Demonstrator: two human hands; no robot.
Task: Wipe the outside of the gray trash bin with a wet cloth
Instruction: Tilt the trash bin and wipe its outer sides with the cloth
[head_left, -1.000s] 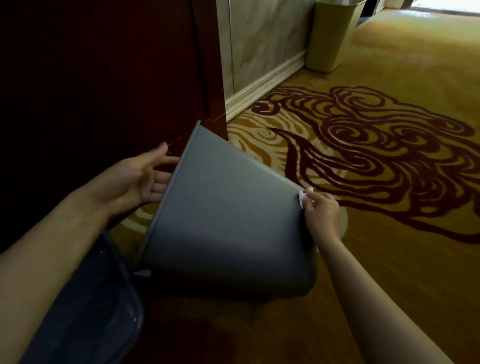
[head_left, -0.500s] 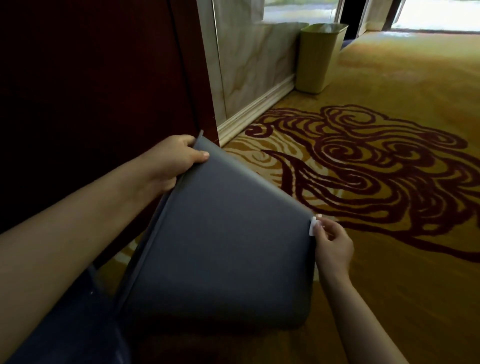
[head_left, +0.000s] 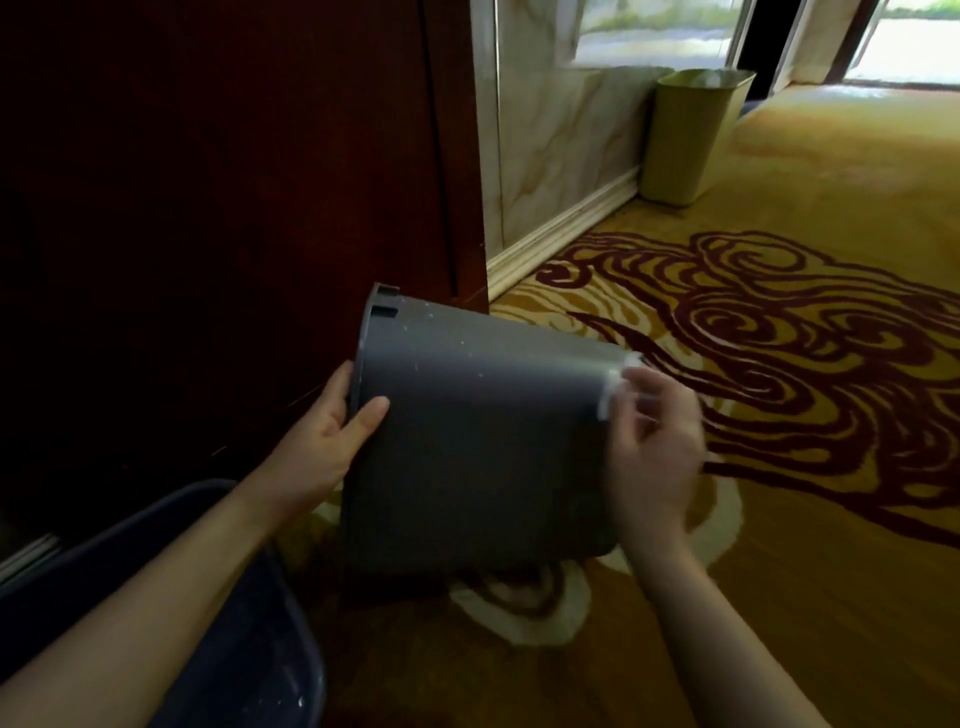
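Observation:
The gray trash bin (head_left: 467, 441) lies tipped on its side over the carpet, rim to the left and base to the right. My left hand (head_left: 332, 441) grips the rim, thumb on the outer wall and fingers hidden inside. At the base edge my right hand (head_left: 654, 457) is blurred by motion. It pinches a small white cloth (head_left: 615, 382) against the bin's base corner. Small white specks dot the bin's upper wall.
A dark blue basin (head_left: 234, 649) sits at the lower left under my left forearm. A dark wooden panel (head_left: 208, 208) stands just behind the bin. A beige bin (head_left: 691, 135) stands by the marble wall. Patterned yellow carpet (head_left: 779, 571) spreads to the right.
The bin has turned so its notched rim shows at the upper left. My left hand slid down the rim to its side. My right hand with the cloth stays at the base edge, now blurred.

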